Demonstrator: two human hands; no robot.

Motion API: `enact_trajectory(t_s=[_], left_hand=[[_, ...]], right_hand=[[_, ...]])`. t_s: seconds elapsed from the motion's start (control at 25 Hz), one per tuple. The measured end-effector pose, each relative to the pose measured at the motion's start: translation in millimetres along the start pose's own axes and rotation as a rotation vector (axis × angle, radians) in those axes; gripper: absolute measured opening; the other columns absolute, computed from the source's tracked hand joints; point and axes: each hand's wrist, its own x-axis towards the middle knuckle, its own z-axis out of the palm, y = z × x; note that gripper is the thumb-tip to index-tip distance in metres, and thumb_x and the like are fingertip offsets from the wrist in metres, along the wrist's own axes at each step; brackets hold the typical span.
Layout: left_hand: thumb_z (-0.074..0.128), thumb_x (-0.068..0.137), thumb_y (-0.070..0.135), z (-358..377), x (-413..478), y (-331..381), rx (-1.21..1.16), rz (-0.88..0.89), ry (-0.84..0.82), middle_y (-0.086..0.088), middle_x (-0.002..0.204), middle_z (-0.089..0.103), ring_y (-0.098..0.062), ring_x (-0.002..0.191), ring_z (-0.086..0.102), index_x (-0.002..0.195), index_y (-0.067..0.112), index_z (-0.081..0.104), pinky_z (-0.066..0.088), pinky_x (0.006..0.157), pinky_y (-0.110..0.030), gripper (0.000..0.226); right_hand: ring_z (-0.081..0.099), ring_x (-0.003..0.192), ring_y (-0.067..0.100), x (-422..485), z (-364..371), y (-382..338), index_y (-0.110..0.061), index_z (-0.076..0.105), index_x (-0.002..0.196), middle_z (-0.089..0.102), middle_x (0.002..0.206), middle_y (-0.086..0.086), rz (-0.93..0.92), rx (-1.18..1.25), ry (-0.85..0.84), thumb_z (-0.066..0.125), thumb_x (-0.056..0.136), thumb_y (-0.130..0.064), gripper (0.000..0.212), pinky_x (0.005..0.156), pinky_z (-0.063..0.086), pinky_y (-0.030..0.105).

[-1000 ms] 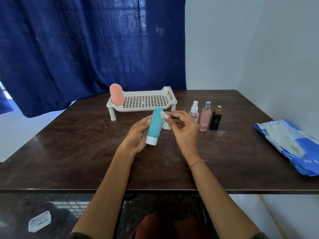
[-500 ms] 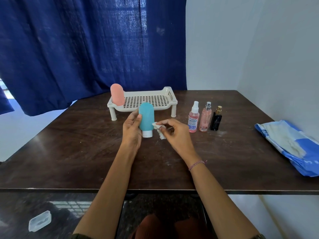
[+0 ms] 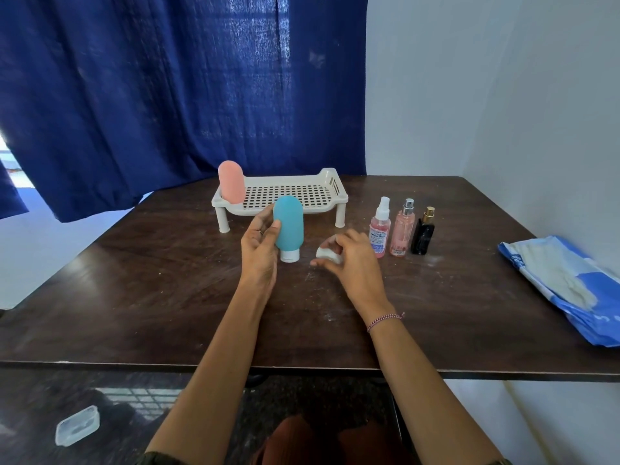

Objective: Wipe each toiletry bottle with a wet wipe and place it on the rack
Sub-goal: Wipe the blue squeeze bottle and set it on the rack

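The dark wooden tabletop [image 3: 134, 297] carries a white perforated plastic rack [image 3: 333, 184] at the far side, with a pink rounded bottle [image 3: 231, 181] at its left end. Nearer, the grip of the left hand [image 3: 260, 253] clamps the upright teal silicone bottle [image 3: 289, 229]. The grip of the right hand [image 3: 355, 260] pinches a crumpled white wet wipe [image 3: 324, 254].

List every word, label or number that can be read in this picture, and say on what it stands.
No text can be read.
Spray bottle: label with blue print, too small to read.
Pink perfume bottle: small label at the base, blurred.
Blue packet: white marks near its edge, unreadable.
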Motion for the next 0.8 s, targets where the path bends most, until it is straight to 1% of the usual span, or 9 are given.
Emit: enact_trajectory(t_s=[0.12,0.24,0.32,0.44,0.52,0.6,0.68,0.72,0.8], left_hand=[[0.050,0.093,0.003,-0.2,-0.8,0.4,0.016,0.019,-0.011,0.003,0.121,0.058,-0.008,0.109,0.059,0.132,0.008,0.047,0.052,0.090,-0.024,0.040],[0.051,0.093,0.003,-0.3,-0.7,0.7,0.024,0.029,-0.019,0.005,0.117,0.060,-0.005,0.105,0.060,0.131,0.008,0.048,0.053,0.086,-0.022,0.039],[0.051,0.093,0.003,-0.3,-1.4,1.0,0.022,0.024,-0.013,0.005,0.117,0.060,-0.005,0.105,0.060,0.130,0.009,0.049,0.053,0.085,-0.021,0.038],[0.052,0.093,0.005,-0.8,-3.4,1.1,0.032,0.020,-0.031,0.005,0.117,0.060,-0.008,0.107,0.060,0.128,0.011,0.051,0.052,0.090,-0.026,0.036],[0.054,0.092,0.006,-1.5,-3.8,0.4,0.048,0.023,-0.053,0.005,0.117,0.062,-0.012,0.110,0.061,0.124,0.013,0.053,0.052,0.092,-0.031,0.033],[0.054,0.092,0.006,-1.9,-2.1,-1.5,0.059,0.027,-0.051,0.001,0.121,0.061,-0.018,0.115,0.059,0.124,0.013,0.054,0.050,0.095,-0.037,0.033],[0.055,0.092,0.006,-4.8,0.0,-5.6,0.048,0.045,-0.013,-0.006,0.126,0.059,-0.022,0.119,0.056,0.122,0.014,0.056,0.046,0.101,-0.043,0.031],[0.056,0.091,0.006,-5.0,1.1,-4.0,0.042,0.059,0.018,-0.006,0.125,0.060,-0.022,0.118,0.057,0.119,0.015,0.057,0.045,0.102,-0.044,0.030],[0.060,0.089,0.007,-4.6,3.1,2.2,0.076,0.089,0.103,-0.003,0.117,0.064,-0.018,0.111,0.061,0.119,0.014,0.059,0.048,0.099,-0.040,0.031]], right_hand=[[0.048,0.094,0.011,-1.4,-0.5,-0.6,-0.016,0.069,0.088,0.055,0.096,0.000,0.035,0.018,0.015,0.068,0.077,-0.044,0.031,0.076,0.045,0.024],[0.051,0.084,0.009,1.3,-2.1,-3.4,-0.013,0.070,0.088,0.054,0.090,-0.003,0.053,0.126,0.107,0.066,0.082,-0.037,0.024,0.073,0.044,0.019],[0.052,0.078,0.003,2.9,-1.8,-8.2,-0.013,0.070,0.093,0.056,0.090,-0.005,0.075,0.225,0.125,0.067,0.083,-0.029,0.019,0.071,0.043,0.012],[0.055,0.080,-0.003,7.2,2.2,-17.2,-0.011,0.066,0.110,0.059,0.096,-0.006,0.138,0.372,0.057,0.069,0.082,-0.025,0.031,0.071,0.044,0.005],[0.057,0.083,-0.006,11.7,4.4,-23.6,-0.010,0.063,0.117,0.061,0.100,-0.008,0.181,0.457,0.003,0.070,0.082,-0.023,0.038,0.072,0.043,0.001],[0.057,0.083,-0.007,18.9,6.5,-27.5,-0.008,0.064,0.116,0.065,0.102,-0.005,0.221,0.520,-0.022,0.070,0.082,-0.022,0.037,0.071,0.044,0.000],[0.058,0.081,-0.007,26.7,8.3,-29.2,-0.008,0.067,0.110,0.069,0.104,0.000,0.249,0.545,-0.042,0.073,0.079,-0.021,0.034,0.070,0.044,0.000],[0.059,0.081,-0.006,31.6,9.3,-30.4,-0.008,0.068,0.108,0.070,0.104,0.002,0.254,0.556,-0.054,0.074,0.078,-0.020,0.033,0.069,0.045,0.001],[0.060,0.081,-0.006,40.6,10.6,-34.1,-0.008,0.069,0.106,0.071,0.103,0.002,0.261,0.588,-0.065,0.076,0.076,-0.018,0.032,0.069,0.047,0.002]])
